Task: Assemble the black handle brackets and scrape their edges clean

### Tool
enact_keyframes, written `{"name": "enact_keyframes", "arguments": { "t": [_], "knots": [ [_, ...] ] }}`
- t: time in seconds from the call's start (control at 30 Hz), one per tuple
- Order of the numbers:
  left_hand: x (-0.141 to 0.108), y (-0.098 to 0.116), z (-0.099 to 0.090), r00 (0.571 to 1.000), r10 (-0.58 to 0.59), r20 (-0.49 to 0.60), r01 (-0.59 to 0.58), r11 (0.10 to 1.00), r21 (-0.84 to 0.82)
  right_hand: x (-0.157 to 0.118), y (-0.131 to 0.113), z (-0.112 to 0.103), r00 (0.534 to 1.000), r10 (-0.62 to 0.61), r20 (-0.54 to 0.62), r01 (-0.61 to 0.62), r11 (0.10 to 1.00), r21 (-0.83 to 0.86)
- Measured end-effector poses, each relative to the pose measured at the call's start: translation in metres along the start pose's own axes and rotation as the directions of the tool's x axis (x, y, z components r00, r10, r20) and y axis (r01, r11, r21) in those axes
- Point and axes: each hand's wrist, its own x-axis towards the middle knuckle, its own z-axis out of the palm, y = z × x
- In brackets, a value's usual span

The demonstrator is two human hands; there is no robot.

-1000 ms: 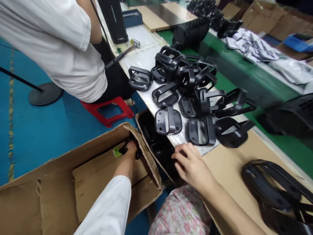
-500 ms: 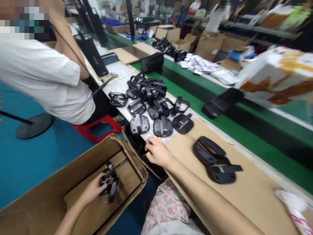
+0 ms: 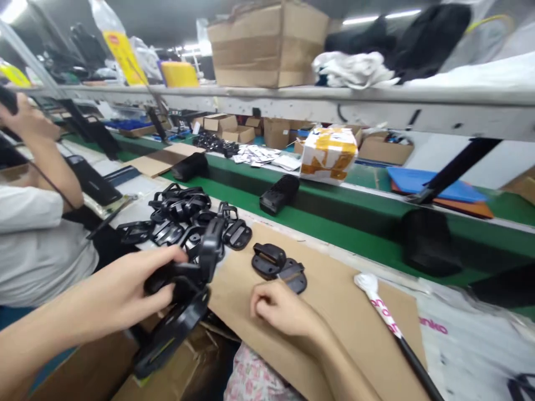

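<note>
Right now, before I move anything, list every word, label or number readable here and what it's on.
"nko" in pink on the white plastic sheet.
Pink letters on the white rod tip: too distorted.
Yellow label on the black moulded part in the left hand: too small.
Yellow sign on the clear bag: too small.
Yellow tape on the cardboard box: blurred.

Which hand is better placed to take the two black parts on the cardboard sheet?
The right hand, probably: it seems empty and lies near those black parts on the cardboard sheet, while the left hand grips another black part.
</note>
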Motion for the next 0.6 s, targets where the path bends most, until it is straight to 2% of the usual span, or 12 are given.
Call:
{"name": "enact_keyframes", "arguments": {
  "t": [0.07, 0.1, 0.13, 0.2, 0.23, 0.27, 0.3, 0.33, 0.43, 0.5, 0.6],
  "knots": [
    [0.046, 0.049, -0.012, 0.966, 0.25, 0.071, -0.253, 0.967, 0.035, -0.035, 0.016, -0.033, 0.976, 0.067, -0.207, -0.055, 0.996, 0.066],
    [0.068, 0.073, -0.012, 0.932, 0.346, 0.106, -0.352, 0.935, 0.042, -0.048, 0.025, -0.049, 0.939, 0.09, -0.331, -0.064, 0.994, 0.09],
    [0.089, 0.096, -0.008, 0.891, 0.429, 0.15, -0.44, 0.897, 0.046, -0.06, 0.035, -0.066, 0.886, 0.104, -0.451, -0.064, 0.993, 0.103],
    [0.124, 0.137, 0.01, 0.815, 0.531, 0.229, -0.556, 0.83, 0.054, -0.073, 0.055, -0.095, 0.749, 0.113, -0.653, -0.053, 0.993, 0.11],
    [0.139, 0.155, 0.023, 0.779, 0.567, 0.268, -0.601, 0.797, 0.062, -0.076, 0.065, -0.107, 0.689, 0.115, -0.715, -0.049, 0.992, 0.112],
    [0.15, 0.171, 0.038, 0.746, 0.596, 0.297, -0.639, 0.766, 0.067, -0.077, 0.075, -0.116, 0.65, 0.116, -0.751, -0.044, 0.992, 0.116],
    [0.159, 0.185, 0.053, 0.722, 0.606, 0.333, -0.664, 0.743, 0.088, -0.075, 0.084, -0.122, 0.633, 0.119, -0.765, -0.04, 0.992, 0.121],
    [0.166, 0.197, 0.068, 0.714, 0.595, 0.368, -0.673, 0.728, 0.13, -0.073, 0.093, -0.125, 0.634, 0.121, -0.763, -0.038, 0.991, 0.126],
    [0.175, 0.222, 0.101, 0.712, 0.536, 0.454, -0.685, 0.673, 0.281, -0.065, 0.116, -0.12, 0.68, 0.112, -0.725, -0.034, 0.992, 0.121],
    [0.175, 0.226, 0.114, 0.701, 0.527, 0.48, -0.701, 0.631, 0.332, -0.064, 0.127, -0.11, 0.685, 0.097, -0.722, -0.033, 0.994, 0.102],
    [0.176, 0.215, 0.124, 0.66, 0.589, 0.467, -0.741, 0.613, 0.275, -0.068, 0.135, -0.097, 0.663, 0.074, -0.745, -0.038, 0.997, 0.066]
  ]
}}
